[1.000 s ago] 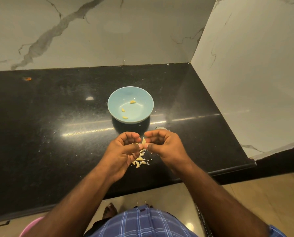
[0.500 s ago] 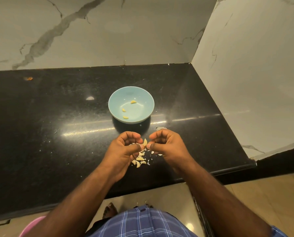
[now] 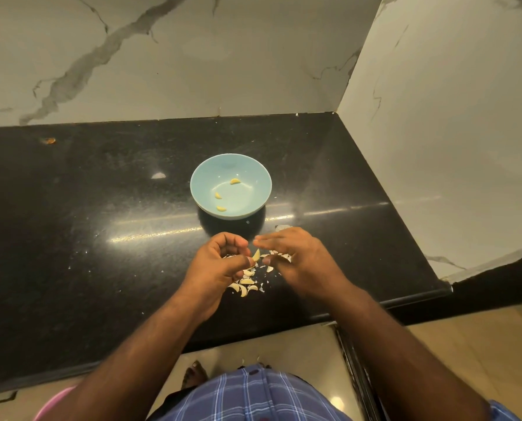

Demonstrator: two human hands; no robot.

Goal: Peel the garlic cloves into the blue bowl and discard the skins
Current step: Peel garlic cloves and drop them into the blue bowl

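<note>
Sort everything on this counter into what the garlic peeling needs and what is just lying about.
Needed: round pale blue bowl holding three peeled cloves; the clove pinched by the left hand; right hand; pile of cloves and skins.

Lying about: small orange scrap; pink tub.

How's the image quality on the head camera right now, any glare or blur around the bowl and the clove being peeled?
Head view: a bright streak of glare runs across the black countertop just below the blue bowl, whose three cloves read sharp; the right hand is slightly smeared by motion, while the left hand and the clove it pinches stay legible; wide-angle bending shows at the wall edges.
</note>
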